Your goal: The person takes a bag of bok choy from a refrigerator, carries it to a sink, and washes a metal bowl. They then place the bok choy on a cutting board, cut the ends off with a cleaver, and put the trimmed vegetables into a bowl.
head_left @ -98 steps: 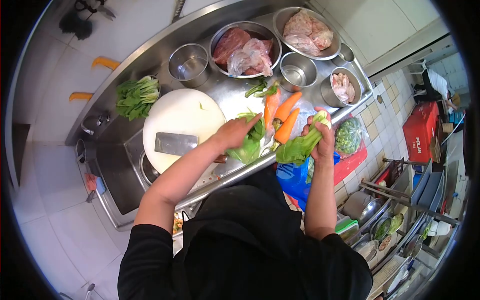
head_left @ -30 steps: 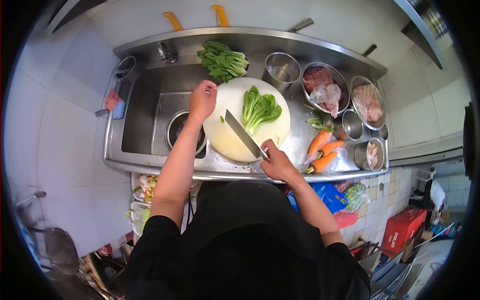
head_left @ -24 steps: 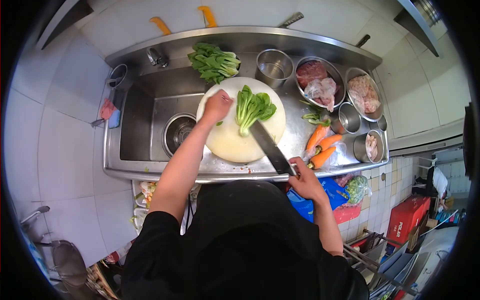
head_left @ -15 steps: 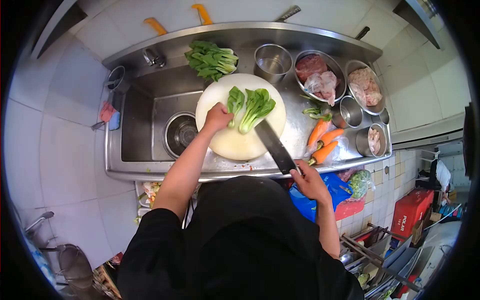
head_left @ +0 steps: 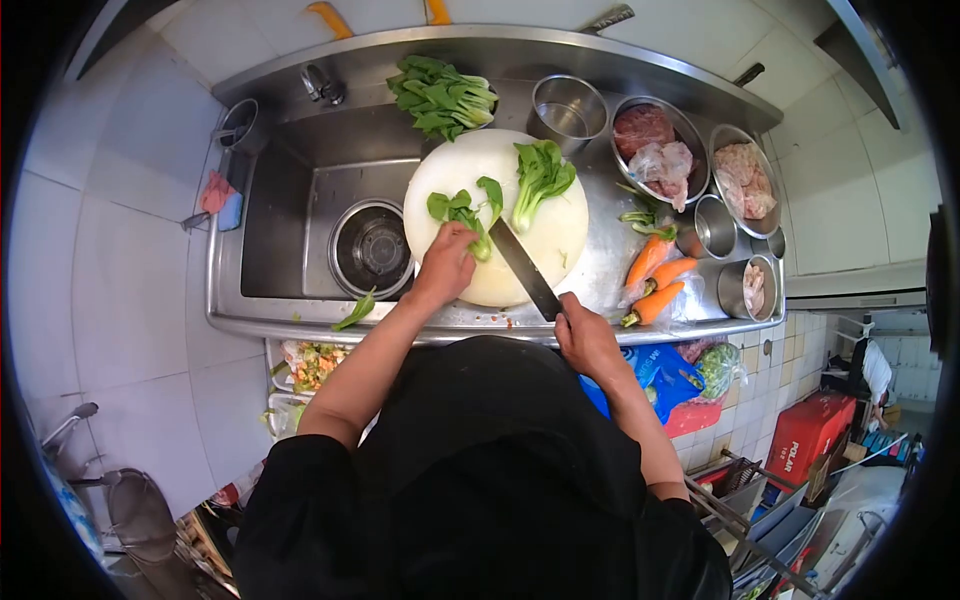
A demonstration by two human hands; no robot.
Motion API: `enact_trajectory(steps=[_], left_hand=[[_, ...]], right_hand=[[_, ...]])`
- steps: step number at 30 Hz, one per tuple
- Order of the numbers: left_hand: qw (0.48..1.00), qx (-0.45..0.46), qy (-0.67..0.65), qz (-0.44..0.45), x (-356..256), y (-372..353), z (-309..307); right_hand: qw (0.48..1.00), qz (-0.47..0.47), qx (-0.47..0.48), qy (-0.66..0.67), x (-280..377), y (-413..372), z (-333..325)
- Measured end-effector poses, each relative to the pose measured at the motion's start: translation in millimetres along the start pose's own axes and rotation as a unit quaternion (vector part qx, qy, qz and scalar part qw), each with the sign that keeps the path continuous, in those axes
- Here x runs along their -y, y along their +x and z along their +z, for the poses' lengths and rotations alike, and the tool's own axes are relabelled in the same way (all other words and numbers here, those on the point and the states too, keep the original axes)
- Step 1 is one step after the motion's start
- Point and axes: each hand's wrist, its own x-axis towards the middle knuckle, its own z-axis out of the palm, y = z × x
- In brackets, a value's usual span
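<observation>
A round white cutting board (head_left: pixel 540 240) lies over the right edge of a steel sink. My left hand (head_left: pixel 445 262) presses a green bok choy piece (head_left: pixel 462 211) down on the board's left part. My right hand (head_left: pixel 583 335) grips the handle of a cleaver (head_left: pixel 522 267), whose blade lies on the board just right of the held piece. A second bok choy (head_left: pixel 541 177) rests on the board's far right part.
A pile of bok choy (head_left: pixel 440 95) sits behind the board. Steel bowls with raw meat (head_left: pixel 657 150) and an empty steel pot (head_left: pixel 566 105) line the counter at right, with carrots (head_left: pixel 655 275) near the front edge. The sink basin (head_left: pixel 330 235) lies left.
My left hand pulled one bok choy piece apart from the other and toward the board's left front. The cleaver moved in beside it, blade now on the board.
</observation>
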Motion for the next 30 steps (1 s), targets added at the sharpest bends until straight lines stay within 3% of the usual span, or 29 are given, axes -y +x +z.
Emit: enact_trajectory(steps=[1,8,15,25,30], left_hand=[[0.998,0.022,0.011,0.061,1.4,-1.5,0.5],[0.996,0.047,0.064,0.049,0.3,-8.6,1.3],[0.992,0.041,0.077,0.091,-0.8,-7.0,0.1],[0.992,0.045,0.078,0.086,-2.7,-8.7,0.2],[0.991,0.034,0.083,0.094,-1.8,-9.6,4.6]], right_hand=[[1.000,-0.001,0.001,-0.001,0.2,2.1,3.4],[1.000,-0.026,0.004,-0.006,15.4,11.2,7.9],[0.997,-0.040,0.020,-0.071,21.6,16.2,9.4],[0.993,-0.036,0.042,-0.104,26.3,18.4,10.1],[0.987,0.004,0.101,-0.125,22.7,40.3,25.2]])
